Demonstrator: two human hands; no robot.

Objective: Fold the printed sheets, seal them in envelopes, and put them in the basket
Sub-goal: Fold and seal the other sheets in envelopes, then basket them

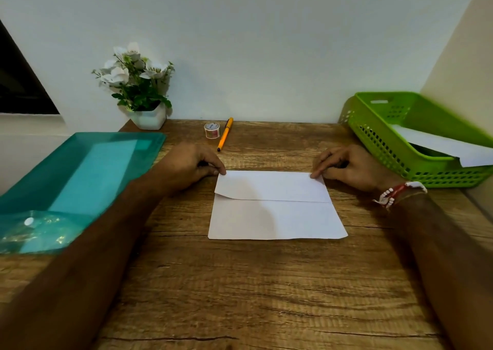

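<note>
We see bare forearms, both of them, and just behind the right hand (349,167) a bracelet (394,192) of white beads and red thread, a thin brownish cord (410,196) alongside it.

Near half of the desk (240,291) lay open btwn the two forearms, w/ only the flat sheet (274,216) at centre. A teal folder (80,168) took up the left side. A green basket (378,141) blocked the far right corner, just beside the right hand (346,165). Beyond the left hand (192,165), a tape roll (212,130) & pen (225,135) sat in the strip toward the wall. A flower pot (148,119) stood far left, against the wall.
</note>
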